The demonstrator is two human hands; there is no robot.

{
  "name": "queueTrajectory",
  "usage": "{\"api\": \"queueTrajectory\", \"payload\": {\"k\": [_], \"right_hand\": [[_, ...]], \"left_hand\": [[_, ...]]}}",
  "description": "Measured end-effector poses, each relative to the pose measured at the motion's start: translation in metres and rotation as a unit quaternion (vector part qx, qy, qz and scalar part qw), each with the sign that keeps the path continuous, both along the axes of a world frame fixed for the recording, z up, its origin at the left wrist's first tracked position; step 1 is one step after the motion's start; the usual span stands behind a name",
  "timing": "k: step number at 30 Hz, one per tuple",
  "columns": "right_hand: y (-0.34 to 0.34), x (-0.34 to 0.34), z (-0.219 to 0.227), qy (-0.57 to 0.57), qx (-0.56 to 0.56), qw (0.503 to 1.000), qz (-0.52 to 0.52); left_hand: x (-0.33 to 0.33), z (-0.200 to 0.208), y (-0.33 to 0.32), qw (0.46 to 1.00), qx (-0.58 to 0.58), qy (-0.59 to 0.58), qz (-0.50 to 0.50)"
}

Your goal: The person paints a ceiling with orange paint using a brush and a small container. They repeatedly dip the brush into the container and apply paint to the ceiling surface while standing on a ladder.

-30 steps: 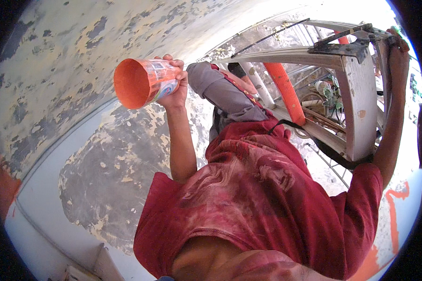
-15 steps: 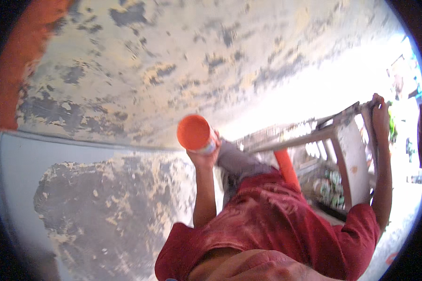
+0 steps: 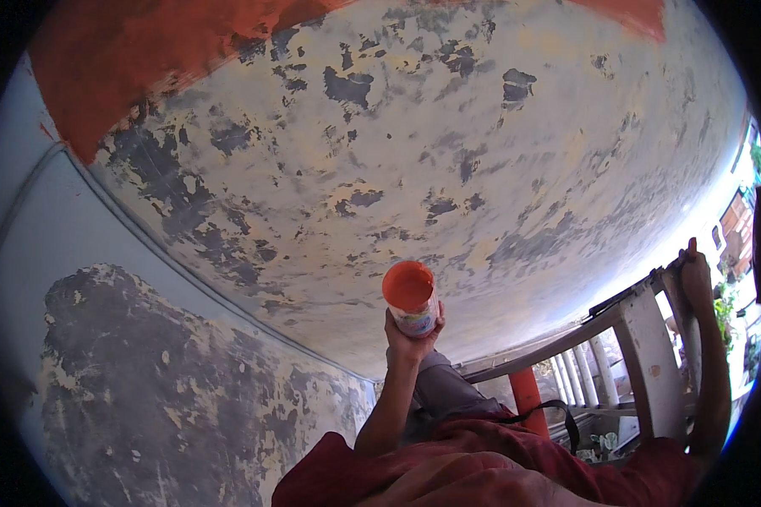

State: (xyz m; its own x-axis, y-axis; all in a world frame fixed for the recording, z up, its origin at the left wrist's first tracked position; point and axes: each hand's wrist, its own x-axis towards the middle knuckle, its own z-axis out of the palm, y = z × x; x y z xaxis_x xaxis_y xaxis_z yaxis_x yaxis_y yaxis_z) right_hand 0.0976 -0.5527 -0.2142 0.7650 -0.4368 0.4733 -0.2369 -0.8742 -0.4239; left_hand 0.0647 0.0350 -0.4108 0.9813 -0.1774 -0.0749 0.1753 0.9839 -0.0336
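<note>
My left hand (image 3: 404, 345) is wrapped round a small paint can (image 3: 416, 323) from below and holds it up in front of my body. The can is open at the top, with orange inside and a colourful label on its side. At the right, my right arm is stretched out and my right hand (image 3: 696, 275) grips the top end of a pale, worn wooden frame (image 3: 653, 372). Its fingers look closed round the wood; the exact grip is small and partly hidden. Above the can spreads a patchy wall (image 3: 448, 169), cream with grey flaked spots.
Orange paint (image 3: 144, 59) covers the wall's upper left, with another orange patch (image 3: 634, 15) at the top right. A pipe (image 3: 156, 245) runs down the corner beside a grey-patched side wall (image 3: 144, 380). Near my legs are an orange post (image 3: 528, 399) and pale slats (image 3: 583, 372).
The view has tilted up toward the wall, showing more orange at the top. The can and both hands sit lower and slightly farther right in the picture; both holds look the same.
</note>
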Motion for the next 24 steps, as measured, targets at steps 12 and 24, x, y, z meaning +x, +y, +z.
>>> {"api": "queueTrajectory", "payload": {"k": [12, 24], "right_hand": [[-0.008, 0.036, 0.101, 0.385, -0.079, 0.909, 0.14], [0.174, 0.119, 0.191, 0.016, -0.436, 0.814, 0.383]], "left_hand": [[0.004, 0.025, -0.002, 0.998, 0.014, -0.053, 0.038], [0.018, 0.045, -0.023, 0.998, 0.013, -0.026, 0.064]]}}
